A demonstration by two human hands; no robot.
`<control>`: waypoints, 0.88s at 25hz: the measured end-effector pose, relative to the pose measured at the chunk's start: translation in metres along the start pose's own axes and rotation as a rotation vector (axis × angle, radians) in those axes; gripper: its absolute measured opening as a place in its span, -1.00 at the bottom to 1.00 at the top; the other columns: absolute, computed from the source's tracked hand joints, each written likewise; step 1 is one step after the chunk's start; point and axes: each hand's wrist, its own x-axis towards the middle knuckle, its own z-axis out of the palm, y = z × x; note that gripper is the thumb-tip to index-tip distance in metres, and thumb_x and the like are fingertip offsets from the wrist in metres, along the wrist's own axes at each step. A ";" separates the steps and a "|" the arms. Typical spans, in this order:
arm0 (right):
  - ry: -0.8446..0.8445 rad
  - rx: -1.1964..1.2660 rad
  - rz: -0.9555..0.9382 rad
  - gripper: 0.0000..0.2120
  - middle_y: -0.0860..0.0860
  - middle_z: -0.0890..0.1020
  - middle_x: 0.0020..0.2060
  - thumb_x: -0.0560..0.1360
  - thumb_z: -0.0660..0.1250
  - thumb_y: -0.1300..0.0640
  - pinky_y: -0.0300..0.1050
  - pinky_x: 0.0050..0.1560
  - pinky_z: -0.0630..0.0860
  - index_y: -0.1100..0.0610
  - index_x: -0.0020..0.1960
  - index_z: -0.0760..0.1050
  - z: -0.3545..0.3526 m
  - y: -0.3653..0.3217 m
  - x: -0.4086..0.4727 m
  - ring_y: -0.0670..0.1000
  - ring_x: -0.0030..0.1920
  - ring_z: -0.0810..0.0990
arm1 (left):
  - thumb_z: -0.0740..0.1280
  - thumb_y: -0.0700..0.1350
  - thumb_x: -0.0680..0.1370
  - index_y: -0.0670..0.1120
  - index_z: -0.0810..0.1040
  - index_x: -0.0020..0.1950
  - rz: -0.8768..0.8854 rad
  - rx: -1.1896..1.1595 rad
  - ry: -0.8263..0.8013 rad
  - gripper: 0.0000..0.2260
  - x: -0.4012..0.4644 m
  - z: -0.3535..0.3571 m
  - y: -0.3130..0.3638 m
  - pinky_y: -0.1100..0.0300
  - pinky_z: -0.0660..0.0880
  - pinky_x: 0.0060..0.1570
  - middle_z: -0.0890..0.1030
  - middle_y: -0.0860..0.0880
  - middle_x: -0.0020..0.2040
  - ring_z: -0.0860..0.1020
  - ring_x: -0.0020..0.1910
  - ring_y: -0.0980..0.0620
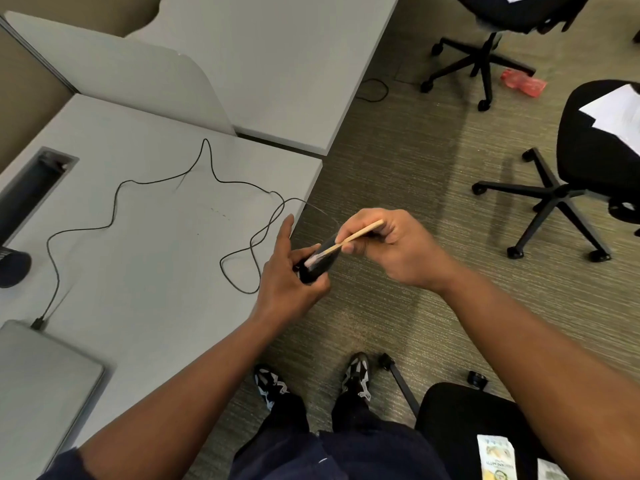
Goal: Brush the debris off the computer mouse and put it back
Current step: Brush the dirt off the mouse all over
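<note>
The person stands at the corner of a pale grey desk (145,237), both hands held out past its edge, over the ribbed olive carpet (398,161). The left hand (287,271) is closed around a small black computer mouse (317,266), its forefinger sticking out straight toward the desk. The mouse is off the desk, tilted up in the air, partly hidden by the fingers. The right hand (391,247) pinches the pale wooden handle of a small brush (349,239), whose light bristle end lies against the top of the mouse. The two hands are close together, meeting at the mouse.

A thin black cable (162,181) wanders in loops over the desktop from the mouse to a closed silver laptop (38,382) at the near left corner. Black swivel office chairs (561,188) stand on the carpet to the right, one with white papers (616,112) on its seat.
</note>
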 end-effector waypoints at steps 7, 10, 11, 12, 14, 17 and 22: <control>-0.012 -0.185 0.005 -0.86 -0.15 0.65 -0.15 0.52 0.47 0.32 -0.29 -0.02 0.51 0.10 -0.05 0.69 -0.003 0.005 0.004 -0.12 -0.09 0.64 | 0.58 -0.18 0.43 0.14 -0.05 0.71 0.003 -0.004 -0.006 0.06 0.001 0.000 0.001 0.62 0.42 -0.05 0.69 0.17 0.20 0.61 0.08 0.40; 0.016 -0.275 0.031 -0.84 -0.14 0.64 -0.17 0.52 0.46 0.31 -0.27 -0.06 0.51 0.06 -0.07 0.69 -0.013 0.008 0.008 -0.13 -0.13 0.61 | 0.58 -0.18 0.44 0.14 -0.04 0.71 0.000 -0.013 -0.011 0.05 0.000 0.000 0.000 0.62 0.40 -0.02 0.69 0.22 0.16 0.60 0.10 0.41; 0.041 -0.309 0.048 -0.83 -0.14 0.64 -0.17 0.53 0.46 0.31 -0.23 -0.06 0.52 0.05 -0.08 0.68 -0.019 0.011 0.009 -0.12 -0.13 0.61 | 0.58 -0.18 0.44 0.15 -0.04 0.71 -0.003 -0.016 -0.014 0.05 -0.001 0.000 -0.001 0.63 0.40 -0.02 0.68 0.24 0.14 0.60 0.10 0.41; 0.074 -0.343 0.065 -0.83 -0.13 0.64 -0.16 0.53 0.46 0.30 -0.18 -0.06 0.54 0.04 -0.08 0.68 -0.024 0.014 0.010 -0.11 -0.13 0.61 | 0.58 -0.17 0.44 0.16 -0.04 0.71 -0.006 -0.016 -0.019 0.05 -0.001 0.001 -0.001 0.63 0.40 -0.03 0.67 0.27 0.13 0.60 0.10 0.41; 0.161 -0.382 0.095 -0.82 -0.12 0.65 -0.14 0.53 0.46 0.30 -0.12 -0.03 0.57 0.02 -0.06 0.67 -0.033 0.022 0.011 -0.12 -0.10 0.62 | 0.59 -0.17 0.44 0.18 -0.05 0.70 -0.015 -0.014 -0.032 0.06 -0.002 0.000 -0.001 0.63 0.40 -0.04 0.65 0.31 0.12 0.59 0.11 0.44; 0.287 -0.203 0.129 -0.84 -0.09 0.67 -0.14 0.54 0.45 0.30 -0.16 -0.06 0.51 0.04 -0.03 0.67 -0.034 0.028 0.010 -0.14 -0.13 0.60 | 0.59 -0.17 0.44 0.19 -0.05 0.70 -0.021 -0.014 -0.042 0.06 -0.001 -0.002 0.000 0.63 0.41 -0.04 0.64 0.32 0.15 0.58 0.12 0.45; 0.191 -0.011 0.169 -0.85 -0.05 0.68 -0.17 0.56 0.43 0.32 -0.20 -0.07 0.54 0.08 -0.04 0.67 -0.028 0.023 0.008 -0.12 -0.15 0.58 | 0.58 -0.13 0.44 0.22 0.00 0.68 0.000 0.035 -0.025 0.01 0.001 -0.001 0.001 0.36 0.47 0.16 0.65 0.33 0.19 0.59 0.19 0.35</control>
